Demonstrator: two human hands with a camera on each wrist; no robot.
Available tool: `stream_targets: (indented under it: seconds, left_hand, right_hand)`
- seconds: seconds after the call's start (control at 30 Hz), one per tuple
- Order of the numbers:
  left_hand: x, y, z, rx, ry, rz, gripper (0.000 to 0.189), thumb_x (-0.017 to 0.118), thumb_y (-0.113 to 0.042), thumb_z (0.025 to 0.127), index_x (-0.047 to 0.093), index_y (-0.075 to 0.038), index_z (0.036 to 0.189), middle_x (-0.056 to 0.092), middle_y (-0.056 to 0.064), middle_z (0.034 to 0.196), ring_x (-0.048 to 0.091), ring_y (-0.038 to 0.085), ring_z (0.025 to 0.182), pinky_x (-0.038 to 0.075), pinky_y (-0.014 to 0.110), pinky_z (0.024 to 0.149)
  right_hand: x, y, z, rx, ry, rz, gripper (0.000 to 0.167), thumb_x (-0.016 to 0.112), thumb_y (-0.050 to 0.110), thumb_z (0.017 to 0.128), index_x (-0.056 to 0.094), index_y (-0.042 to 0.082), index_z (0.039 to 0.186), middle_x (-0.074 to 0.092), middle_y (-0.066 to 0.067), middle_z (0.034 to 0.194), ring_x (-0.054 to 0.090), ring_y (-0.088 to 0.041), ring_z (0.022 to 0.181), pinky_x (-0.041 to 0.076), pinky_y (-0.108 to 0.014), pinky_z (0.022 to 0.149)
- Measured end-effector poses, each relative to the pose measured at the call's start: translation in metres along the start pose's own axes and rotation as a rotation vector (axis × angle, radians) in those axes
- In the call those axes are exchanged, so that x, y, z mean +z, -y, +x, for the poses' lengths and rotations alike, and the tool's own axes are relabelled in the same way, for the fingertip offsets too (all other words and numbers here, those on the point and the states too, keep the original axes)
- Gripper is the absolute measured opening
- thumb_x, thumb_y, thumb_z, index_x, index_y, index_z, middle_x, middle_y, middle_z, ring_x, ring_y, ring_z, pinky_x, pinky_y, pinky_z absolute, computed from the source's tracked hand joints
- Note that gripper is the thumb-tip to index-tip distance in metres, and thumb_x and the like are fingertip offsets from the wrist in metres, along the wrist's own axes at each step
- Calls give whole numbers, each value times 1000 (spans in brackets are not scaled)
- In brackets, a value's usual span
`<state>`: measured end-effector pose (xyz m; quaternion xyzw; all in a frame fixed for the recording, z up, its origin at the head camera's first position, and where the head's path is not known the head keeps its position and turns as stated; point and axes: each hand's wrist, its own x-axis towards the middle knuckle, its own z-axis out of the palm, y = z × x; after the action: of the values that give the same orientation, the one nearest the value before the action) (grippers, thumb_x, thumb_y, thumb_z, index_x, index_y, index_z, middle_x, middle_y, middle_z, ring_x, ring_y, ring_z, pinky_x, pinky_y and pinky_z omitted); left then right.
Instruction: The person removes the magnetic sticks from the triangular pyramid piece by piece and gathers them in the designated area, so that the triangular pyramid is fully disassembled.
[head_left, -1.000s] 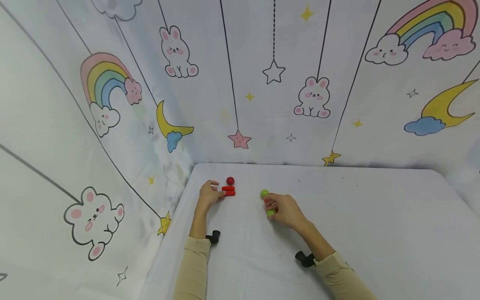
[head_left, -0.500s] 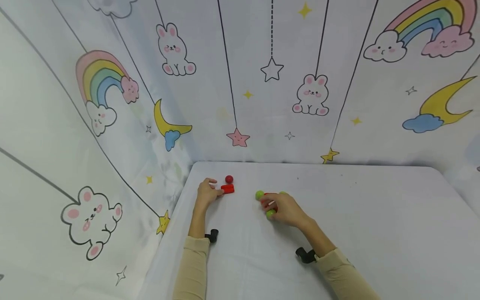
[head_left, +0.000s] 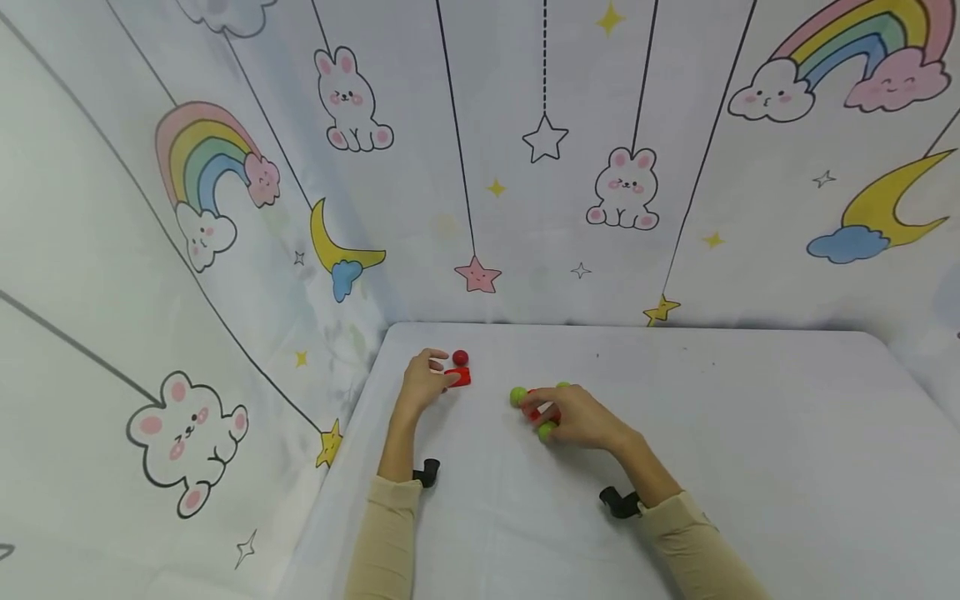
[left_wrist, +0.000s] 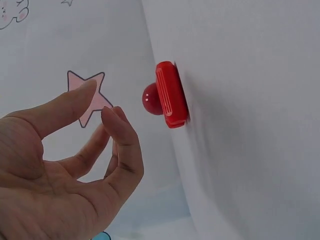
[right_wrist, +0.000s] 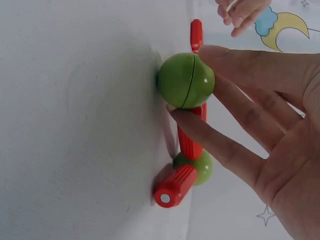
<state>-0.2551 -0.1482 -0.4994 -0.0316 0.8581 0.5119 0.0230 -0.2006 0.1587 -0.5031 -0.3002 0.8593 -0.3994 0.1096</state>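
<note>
In the head view my left hand (head_left: pixel 423 383) is beside two red ribbed sticks (head_left: pixel 459 377) lying close together, with a red ball (head_left: pixel 461 357) just behind them. The left wrist view shows this hand's fingers loosely bent with nothing between them, apart from the red stick (left_wrist: pixel 171 95). My right hand (head_left: pixel 581 417) pinches a green ball (right_wrist: pixel 182 81) between thumb and finger, right at the table. Around it are several red sticks (right_wrist: pixel 176 186) with a pale disc on one end, and another green ball (right_wrist: pixel 202 169). A further green ball (head_left: pixel 518 397) lies left of the fingertips.
The pieces lie on a white-covered table (head_left: pixel 750 433). Behind and to the left hangs a white cloth (head_left: pixel 420 167) printed with rabbits, stars and rainbows. Black wrist cameras (head_left: pixel 619 503) stick out from both forearms.
The two red sticks by the left hand have come together. By the right hand, one green ball has shifted left and another has come into view behind it; the pinched ball has moved slightly right.
</note>
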Motion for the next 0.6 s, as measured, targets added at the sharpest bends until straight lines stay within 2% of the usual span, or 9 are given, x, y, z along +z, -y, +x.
stream_targets:
  seconds: [0.17, 0.33, 0.47, 0.6]
  left_hand:
    - [10, -8, -1, 44, 23, 10, 48, 78, -6, 91, 59, 4, 134, 60, 29, 123, 67, 32, 88, 60, 33, 73]
    - [19, -16, 0, 101, 61, -5, 47, 80, -2, 88, 60, 8, 129, 59, 29, 118, 66, 25, 82, 60, 30, 70]
    - [27, -21, -2, 85, 138, -75, 51, 79, 0, 88, 58, 7, 133, 55, 32, 125, 68, 25, 86, 62, 33, 77]
    - [38, -22, -4, 49, 221, -140, 54, 78, 0, 89, 56, 5, 137, 50, 34, 134, 73, 32, 91, 63, 36, 81]
  right_hand:
    - [-5, 2, -2, 24, -19, -14, 56, 83, -6, 81, 70, 11, 132, 75, -8, 116, 72, -27, 106, 59, -44, 84]
    - [-7, 2, 0, 66, -154, -62, 49, 87, 4, 83, 71, 9, 129, 76, -7, 114, 73, -24, 98, 59, -36, 79]
    - [-2, 1, 7, 91, -283, -59, 43, 86, 6, 85, 72, 8, 126, 76, -9, 114, 74, -22, 93, 61, -30, 72]
    - [4, 1, 14, 131, -356, -71, 47, 88, 7, 83, 71, 10, 127, 74, -11, 119, 74, -25, 98, 62, -36, 77]
